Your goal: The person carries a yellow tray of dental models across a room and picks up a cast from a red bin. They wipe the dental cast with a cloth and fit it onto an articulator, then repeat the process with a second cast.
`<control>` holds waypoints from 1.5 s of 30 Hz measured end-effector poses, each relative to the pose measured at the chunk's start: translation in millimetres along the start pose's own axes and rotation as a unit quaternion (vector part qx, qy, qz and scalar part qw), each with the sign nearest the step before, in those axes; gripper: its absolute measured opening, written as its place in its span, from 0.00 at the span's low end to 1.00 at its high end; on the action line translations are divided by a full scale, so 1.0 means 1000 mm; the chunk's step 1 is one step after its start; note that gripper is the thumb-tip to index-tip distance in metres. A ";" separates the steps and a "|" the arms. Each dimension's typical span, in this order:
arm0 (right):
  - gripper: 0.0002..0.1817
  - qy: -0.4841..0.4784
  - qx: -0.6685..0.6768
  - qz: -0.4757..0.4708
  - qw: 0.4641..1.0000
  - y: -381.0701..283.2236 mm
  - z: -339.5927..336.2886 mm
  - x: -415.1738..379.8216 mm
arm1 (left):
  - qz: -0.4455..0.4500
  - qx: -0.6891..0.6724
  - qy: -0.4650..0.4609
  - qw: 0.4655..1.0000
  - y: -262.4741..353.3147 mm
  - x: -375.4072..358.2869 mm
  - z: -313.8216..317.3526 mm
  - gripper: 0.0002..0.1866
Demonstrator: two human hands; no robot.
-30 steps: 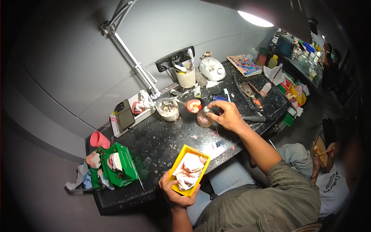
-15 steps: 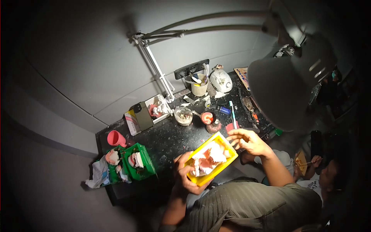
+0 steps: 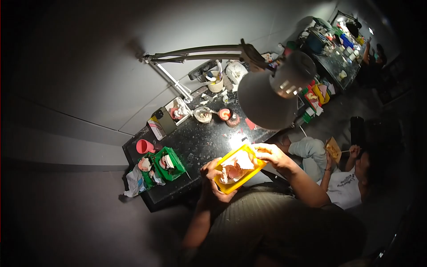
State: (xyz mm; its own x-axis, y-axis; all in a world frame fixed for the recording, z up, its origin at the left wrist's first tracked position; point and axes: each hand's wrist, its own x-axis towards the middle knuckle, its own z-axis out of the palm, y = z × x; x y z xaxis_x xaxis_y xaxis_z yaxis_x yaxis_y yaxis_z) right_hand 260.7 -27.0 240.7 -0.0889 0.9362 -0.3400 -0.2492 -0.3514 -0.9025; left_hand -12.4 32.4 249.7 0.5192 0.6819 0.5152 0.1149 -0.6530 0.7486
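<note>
A yellow tray (image 3: 223, 187) is tilted in front of my body, under bright lamp light. In it lie white and pink pieces (image 3: 238, 167) that look like dental casts. My left hand (image 3: 212, 179) grips the tray's left end, thumb over the rim. At the opposite end, my right hand (image 3: 272, 155) has its fingers closed on the rim. On the bench to the left, two green trays (image 3: 175, 171) hold more pink and white dental casts (image 3: 166, 162).
A desk lamp (image 3: 267, 100) hangs over the black bench (image 3: 200, 149). A pink cup (image 3: 144, 146), a phone (image 3: 165, 122), a bowl (image 3: 203, 115) and a cup of tools (image 3: 215, 83) stand there. A person (image 3: 347, 182) sits at right, holding a small board (image 3: 332, 149).
My view has swung to the right, bringing a second bench into sight. My right hand has come from hovering beside the tray to holding its right end.
</note>
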 end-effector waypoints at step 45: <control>0.40 0.435 0.067 -0.260 0.859 0.009 0.011 -0.435 | 0.106 -0.322 -0.278 0.899 0.227 0.021 0.206 0.65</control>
State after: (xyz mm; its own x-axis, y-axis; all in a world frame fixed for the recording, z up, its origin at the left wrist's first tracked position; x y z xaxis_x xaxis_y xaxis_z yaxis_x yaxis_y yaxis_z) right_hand 286.5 -437.9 383.1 0.8083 0.5884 -0.0216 -0.1513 0.1721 -0.9734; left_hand 198.7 -169.7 344.7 0.8345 0.1774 0.5216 -0.4588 -0.3003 0.8362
